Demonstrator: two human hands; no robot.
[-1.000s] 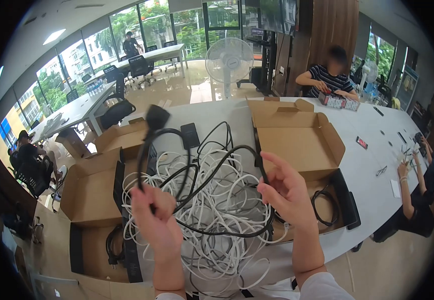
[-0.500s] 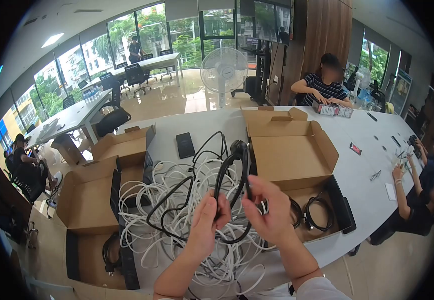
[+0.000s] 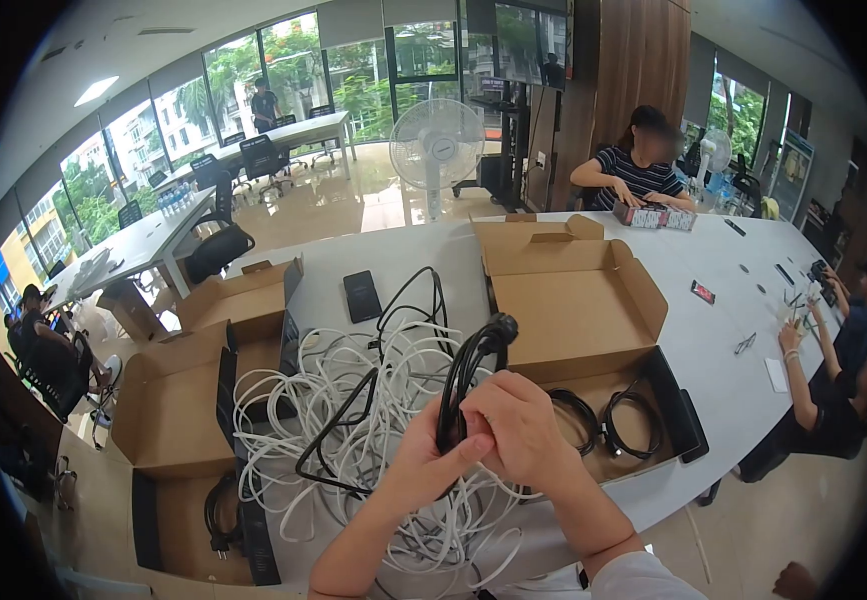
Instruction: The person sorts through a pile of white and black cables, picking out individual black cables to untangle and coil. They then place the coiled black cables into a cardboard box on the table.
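Observation:
My left hand (image 3: 424,462) and my right hand (image 3: 516,430) meet over a pile of cables, both gripping a black power cable (image 3: 466,372) folded into a tight bundle. Its black plug end sticks up above my fingers. A loose loop of the same cable trails down and left over the tangled heap of white cables (image 3: 354,400) on the white table (image 3: 724,345).
An open cardboard box (image 3: 574,300) with coiled black cables stands to the right, two more open boxes (image 3: 179,395) to the left. A black phone (image 3: 362,296) lies behind the pile. Other people sit at the far end and right side. A standing fan (image 3: 441,145) is behind.
The black cable, first spread wide between my hands, has been folded up. My hands have come together and now clasp it in a compact bundle.

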